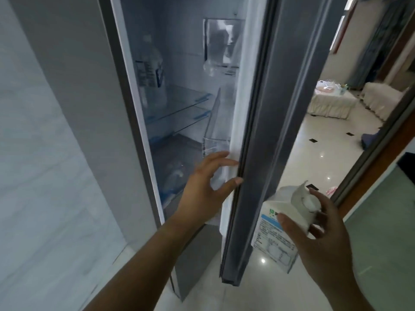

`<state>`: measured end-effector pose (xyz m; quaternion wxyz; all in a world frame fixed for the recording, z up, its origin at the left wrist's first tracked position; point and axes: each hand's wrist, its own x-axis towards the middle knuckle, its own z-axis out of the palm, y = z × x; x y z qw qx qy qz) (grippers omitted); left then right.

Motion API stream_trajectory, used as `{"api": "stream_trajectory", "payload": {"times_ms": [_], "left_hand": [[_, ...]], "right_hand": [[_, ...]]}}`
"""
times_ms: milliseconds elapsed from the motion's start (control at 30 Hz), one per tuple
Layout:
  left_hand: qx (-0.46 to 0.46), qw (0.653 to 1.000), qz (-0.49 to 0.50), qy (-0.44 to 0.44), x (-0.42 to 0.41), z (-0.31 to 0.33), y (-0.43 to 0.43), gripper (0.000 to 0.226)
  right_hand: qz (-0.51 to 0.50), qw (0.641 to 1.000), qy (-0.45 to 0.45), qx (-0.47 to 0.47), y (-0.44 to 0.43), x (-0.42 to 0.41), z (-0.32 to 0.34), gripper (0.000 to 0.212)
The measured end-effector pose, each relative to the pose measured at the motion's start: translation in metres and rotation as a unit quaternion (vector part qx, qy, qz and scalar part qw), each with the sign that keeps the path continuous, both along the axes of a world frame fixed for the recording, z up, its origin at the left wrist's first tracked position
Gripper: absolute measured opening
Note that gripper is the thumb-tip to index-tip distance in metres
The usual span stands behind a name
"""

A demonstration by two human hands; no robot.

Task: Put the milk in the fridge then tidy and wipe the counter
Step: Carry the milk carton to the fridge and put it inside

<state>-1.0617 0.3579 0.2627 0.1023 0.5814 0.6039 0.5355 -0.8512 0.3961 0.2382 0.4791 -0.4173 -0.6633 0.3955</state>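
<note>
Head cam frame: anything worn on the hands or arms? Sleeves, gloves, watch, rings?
Nothing worn that shows. The left hand and right hand are bare, no gloves. Both forearms are uncovered up to the bottom edge of the frame, so no sleeve is in view. No watch, band or ring is visible on either wrist or on the fingers, though the picture is a bit soft.

Bottle (151, 75) on shelf (179, 102) inside fridge (94, 86), door (265, 131) right, carton (278, 232) right of door

White milk carton (277, 227), tilted, beside the open fridge door (269, 122)
</note>
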Motion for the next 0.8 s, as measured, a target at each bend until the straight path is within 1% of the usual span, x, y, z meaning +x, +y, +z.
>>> {"api": "stream_trajectory", "payload": {"times_ms": [33, 100, 167, 200, 267, 333, 433, 500, 633, 700, 800], "left_hand": [[0.009, 1.0, 0.002, 0.016, 0.004, 0.001, 0.002, 0.031], [0.043, 0.997, 0.04, 0.051, 0.01, 0.006, 0.009, 0.033], [0.076, 0.99, 0.082, 0.088, 0.015, 0.014, 0.022, 0.037], [0.076, 0.988, 0.089, 0.105, 0.017, 0.019, 0.031, 0.038], [0.038, 0.989, 0.065, 0.125, 0.023, 0.026, 0.052, 0.036], [0.004, 0.991, 0.021, 0.135, 0.032, 0.027, 0.071, 0.027], [0.002, 0.988, -0.006, 0.154, 0.049, 0.026, 0.092, 0.02], [0.011, 0.984, -0.013, 0.175, 0.062, 0.026, 0.103, 0.023], [-0.002, 0.969, -0.031, 0.246, 0.079, 0.03, 0.126, 0.033], [-0.001, 0.967, -0.038, 0.254, 0.078, 0.032, 0.139, 0.036], [0.006, 0.963, -0.052, 0.264, 0.071, 0.035, 0.165, 0.034]], "right_hand": [[-0.009, 1.0, 0.013, -0.01, 0.004, 0.01, 0.0, 0.077], [-0.029, 0.999, 0.022, -0.016, 0.012, 0.03, 0.001, 0.075], [-0.046, 0.999, 0.015, -0.007, 0.016, 0.047, 0.003, 0.076], [-0.055, 0.998, 0.006, 0.002, 0.017, 0.054, 0.004, 0.076], [-0.069, 0.997, -0.007, 0.024, 0.019, 0.067, 0.007, 0.077], [-0.073, 0.997, -0.003, 0.036, 0.023, 0.079, 0.009, 0.078], [-0.07, 0.996, -0.002, 0.049, 0.029, 0.09, 0.012, 0.079], [-0.059, 0.997, 0.0, 0.058, 0.033, 0.093, 0.015, 0.078], [-0.052, 0.997, -0.005, 0.063, 0.047, 0.096, 0.016, 0.077], [-0.056, 0.997, -0.005, 0.058, 0.057, 0.096, 0.016, 0.079], [-0.062, 0.997, -0.009, 0.049, 0.073, 0.098, 0.015, 0.082]]}}
